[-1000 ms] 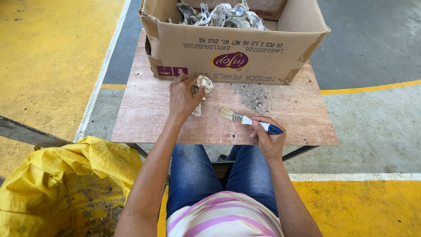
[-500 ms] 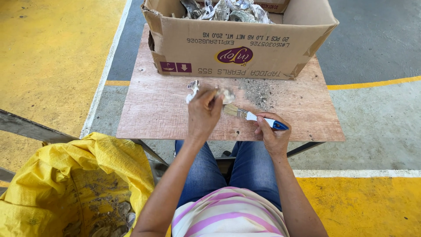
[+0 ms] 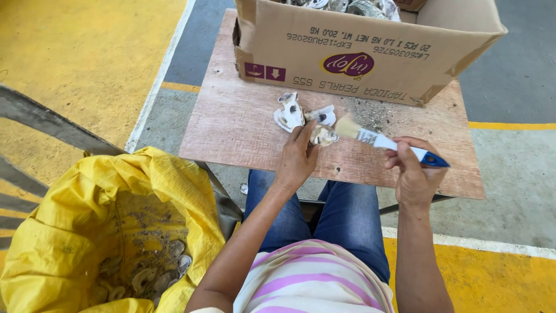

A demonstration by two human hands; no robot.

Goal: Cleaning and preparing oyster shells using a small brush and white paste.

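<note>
**Shell lifted to the brush above the board**

Compared with a second ago, when the left hand (image 3: 296, 159) was pressed low on the wooden board (image 3: 231, 127) near the cardboard box (image 3: 359, 58) and the paintbrush (image 3: 385, 141) lay off to the right, the two have been brought together at the centre of the frame. The shell (image 3: 322, 135) has been raised off the board and the bristles have been carried up against it, so brushing of this piece appears to be under way rather than merely prepared.

The shell is pinched between the fingertips of the left hand, closed on its lower edge; the bristle tip is seen touching or just beside its right side, blurred. Two more pale shells (image 3: 289, 113) are left lying on the board just above it. The right hand (image 3: 414, 174) is wrapped shut around the blue-and-white handle of the paintbrush, right of centre. Grey dust is scattered on the board below the box. At lower left, a yellow sack (image 3: 69, 232) is held open, with shells seen inside.
</note>
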